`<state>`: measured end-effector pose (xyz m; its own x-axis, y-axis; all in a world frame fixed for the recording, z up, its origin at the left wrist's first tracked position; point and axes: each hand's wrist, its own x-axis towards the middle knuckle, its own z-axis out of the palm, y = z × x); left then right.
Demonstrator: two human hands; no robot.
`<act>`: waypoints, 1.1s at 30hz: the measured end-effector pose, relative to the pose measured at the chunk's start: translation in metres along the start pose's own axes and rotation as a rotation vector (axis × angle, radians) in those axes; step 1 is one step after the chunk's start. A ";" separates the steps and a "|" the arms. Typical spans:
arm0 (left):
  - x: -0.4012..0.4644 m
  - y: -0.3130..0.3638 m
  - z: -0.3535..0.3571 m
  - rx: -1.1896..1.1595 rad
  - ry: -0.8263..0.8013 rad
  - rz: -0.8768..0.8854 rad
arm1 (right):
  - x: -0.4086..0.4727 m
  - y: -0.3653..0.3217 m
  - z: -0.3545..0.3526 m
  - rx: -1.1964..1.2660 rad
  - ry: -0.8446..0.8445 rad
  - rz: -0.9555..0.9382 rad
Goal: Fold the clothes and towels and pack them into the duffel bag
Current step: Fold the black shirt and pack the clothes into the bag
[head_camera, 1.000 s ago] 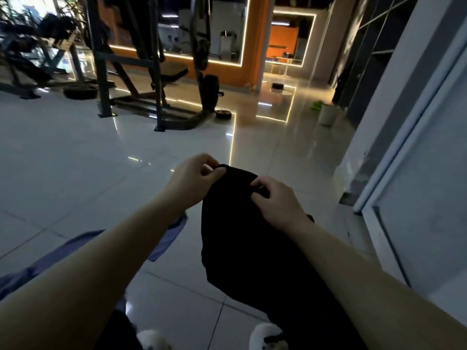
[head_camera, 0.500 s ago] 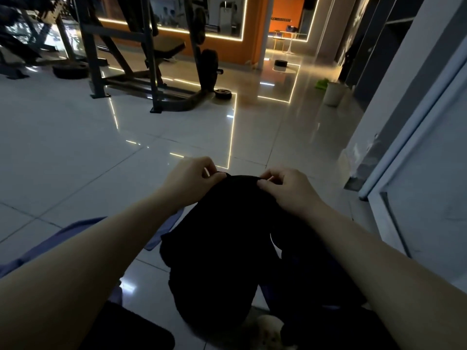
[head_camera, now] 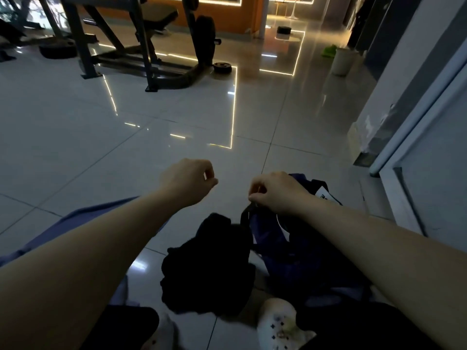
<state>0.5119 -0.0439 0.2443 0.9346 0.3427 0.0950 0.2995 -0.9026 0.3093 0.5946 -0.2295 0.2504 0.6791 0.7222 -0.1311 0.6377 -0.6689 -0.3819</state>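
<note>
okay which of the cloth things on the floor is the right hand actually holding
The navy duffel bag: the right hand pinches its dark strap. The black garment lies loose beside it, and the blue cloth sits under the left arm, both untouched.

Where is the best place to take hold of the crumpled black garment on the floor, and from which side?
Probably its raised upper end, from above: the crumpled black garment lies heaped on the tiled floor, leaning against the dark blue duffel bag.

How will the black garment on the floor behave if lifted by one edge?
Probably floppy: the black garment lies crumpled in soft folds. Likely light, and it should drape and unfold rather than hold shape. It seems unlikely to slide on the tiled floor.
</note>
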 end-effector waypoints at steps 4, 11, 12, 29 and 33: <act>0.011 0.023 0.024 -0.002 -0.064 0.078 | 0.008 0.022 -0.001 0.055 0.021 0.055; 0.032 0.077 0.125 -0.301 -0.205 -0.009 | 0.001 0.115 0.030 0.350 0.140 0.318; 0.028 0.082 0.150 -0.372 -0.220 -0.039 | -0.005 0.135 0.042 0.372 0.168 0.402; -0.040 0.140 0.405 -0.425 -0.529 -0.179 | -0.088 0.292 0.221 -0.182 -0.399 0.744; -0.018 0.159 0.421 -0.384 -0.577 -0.027 | -0.088 0.321 0.213 -0.164 -0.360 0.803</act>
<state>0.6237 -0.3036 -0.1064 0.9122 0.0744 -0.4029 0.3346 -0.7029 0.6277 0.6620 -0.4697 -0.0559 0.8055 0.0183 -0.5922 0.0818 -0.9934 0.0806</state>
